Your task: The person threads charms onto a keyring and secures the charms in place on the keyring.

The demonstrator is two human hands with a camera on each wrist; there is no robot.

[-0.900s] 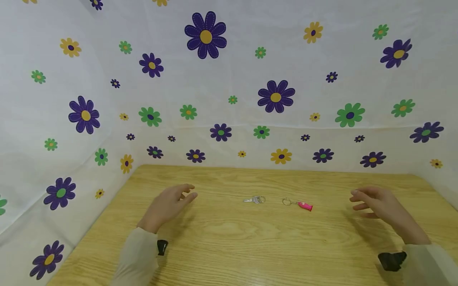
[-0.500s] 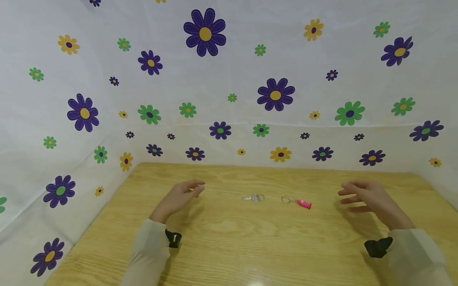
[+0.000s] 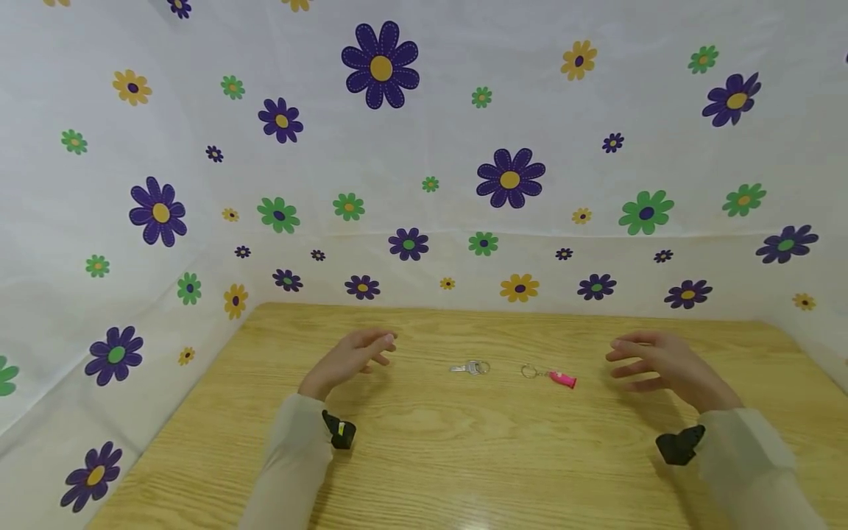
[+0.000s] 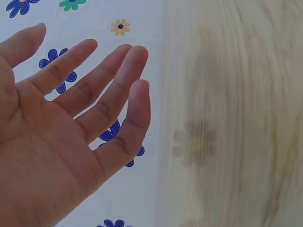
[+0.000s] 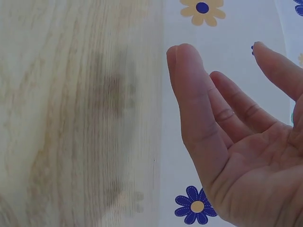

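A silver key (image 3: pixel 469 367) with a small ring at its right end lies flat on the wooden table (image 3: pixel 424 456). To its right is a pink keychain charm (image 3: pixel 562 379), joined by a short chain to a metal ring (image 3: pixel 528 371). My left hand (image 3: pixel 351 357) hovers left of the key, apart from it, its fingers loosely bent and holding nothing. On the other side, my right hand (image 3: pixel 669 364) hangs above the table to the right of the charm, also holding nothing. Both palms show bare in the wrist views, the left palm (image 4: pixel 52 137) and the right palm (image 5: pixel 255 165).
A white cloth (image 3: pixel 437 132) printed with purple, green and yellow flowers rises behind the table and along its left side. Each wrist wears a small black camera, the left camera (image 3: pixel 341 431) and the right camera (image 3: pixel 679 444).
Both hands have moved inward, the left one to the right and the right one to the left, nearer the key and charm. Those two things stay where they were.
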